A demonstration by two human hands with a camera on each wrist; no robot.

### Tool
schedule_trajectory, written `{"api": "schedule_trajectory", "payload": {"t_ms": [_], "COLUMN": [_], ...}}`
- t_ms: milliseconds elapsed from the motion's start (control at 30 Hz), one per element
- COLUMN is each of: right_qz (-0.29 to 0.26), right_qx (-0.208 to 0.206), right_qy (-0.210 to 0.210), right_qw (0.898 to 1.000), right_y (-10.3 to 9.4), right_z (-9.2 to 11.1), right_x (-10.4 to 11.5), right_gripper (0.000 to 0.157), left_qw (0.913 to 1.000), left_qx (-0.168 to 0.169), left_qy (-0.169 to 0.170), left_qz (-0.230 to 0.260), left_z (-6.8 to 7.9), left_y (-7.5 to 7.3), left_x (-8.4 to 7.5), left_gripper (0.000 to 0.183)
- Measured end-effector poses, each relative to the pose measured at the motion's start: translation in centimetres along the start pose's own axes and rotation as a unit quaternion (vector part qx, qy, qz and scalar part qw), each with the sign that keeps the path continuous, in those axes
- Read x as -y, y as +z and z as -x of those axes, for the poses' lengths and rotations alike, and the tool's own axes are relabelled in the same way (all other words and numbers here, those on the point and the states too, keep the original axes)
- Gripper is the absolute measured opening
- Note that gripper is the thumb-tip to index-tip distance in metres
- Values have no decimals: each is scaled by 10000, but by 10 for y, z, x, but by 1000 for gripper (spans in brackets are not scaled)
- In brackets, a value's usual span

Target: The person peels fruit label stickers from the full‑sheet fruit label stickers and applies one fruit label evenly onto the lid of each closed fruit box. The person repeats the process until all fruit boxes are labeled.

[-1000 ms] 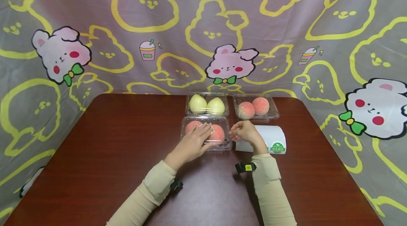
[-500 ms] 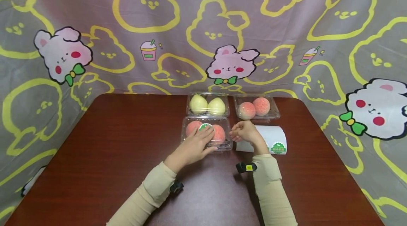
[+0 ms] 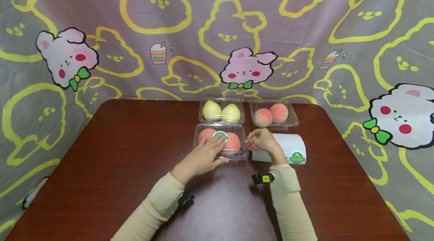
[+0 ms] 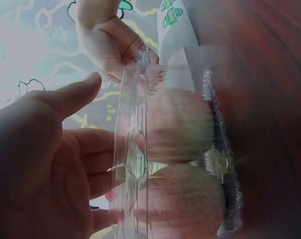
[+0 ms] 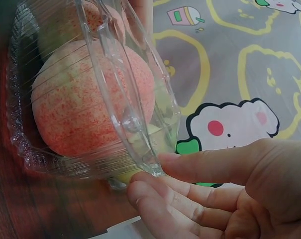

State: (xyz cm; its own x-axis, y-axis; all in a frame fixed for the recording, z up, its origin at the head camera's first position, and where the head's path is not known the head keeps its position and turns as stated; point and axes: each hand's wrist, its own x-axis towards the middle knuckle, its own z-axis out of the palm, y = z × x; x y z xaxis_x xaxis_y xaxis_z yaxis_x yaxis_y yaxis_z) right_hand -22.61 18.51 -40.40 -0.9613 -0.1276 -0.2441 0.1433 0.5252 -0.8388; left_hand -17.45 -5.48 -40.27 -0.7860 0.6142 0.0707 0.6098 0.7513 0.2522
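A clear plastic fruit box (image 3: 200,150) with two pink-red peaches (image 3: 232,142) stands mid-table. A round green-and-white sticker (image 3: 220,134) is on its lid. My left hand (image 3: 200,158) lies over the front of the box, fingers extended, fingertips at the sticker's lower edge. In the left wrist view its fingers show through the clear lid. At the box's right side, my right hand (image 3: 262,141) has its fingers bent. The right wrist view shows its thumb and fingertips pinching the lid's corner (image 5: 152,169).
Behind stands a clear box (image 3: 221,120) with two pale yellow-green fruits. Another box (image 3: 289,122) at the back right has two peaches. A white sheet of stickers (image 3: 295,145) curls beside the right hand. Patterned cloth (image 3: 190,37) hangs beyond the dark wooden table (image 3: 135,150).
My left hand has slid down and left over the lid, uncovering more of the round sticker. My right hand has stayed at the box's right side.
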Motion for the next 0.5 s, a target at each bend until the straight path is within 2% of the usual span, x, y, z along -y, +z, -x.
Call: {"api": "schedule_trajectory", "payload": {"t_ms": [233,500], "right_qz": [-44,-38], "right_qx": [40,28], "right_qy": [-17,-28], "right_qw": [10000,10000], "right_y": [0,0], "right_z": [-1,-1], "right_x": [0,-1], "right_gripper": [15,17], "left_qw": [9995,9986], "left_qx": [267,367], "left_qy": [-119,-341], "left_qz": [76,176], "left_z": [5,9], "left_y": [-11,-19], "left_x": [2,8], "left_gripper": [68,64]}}
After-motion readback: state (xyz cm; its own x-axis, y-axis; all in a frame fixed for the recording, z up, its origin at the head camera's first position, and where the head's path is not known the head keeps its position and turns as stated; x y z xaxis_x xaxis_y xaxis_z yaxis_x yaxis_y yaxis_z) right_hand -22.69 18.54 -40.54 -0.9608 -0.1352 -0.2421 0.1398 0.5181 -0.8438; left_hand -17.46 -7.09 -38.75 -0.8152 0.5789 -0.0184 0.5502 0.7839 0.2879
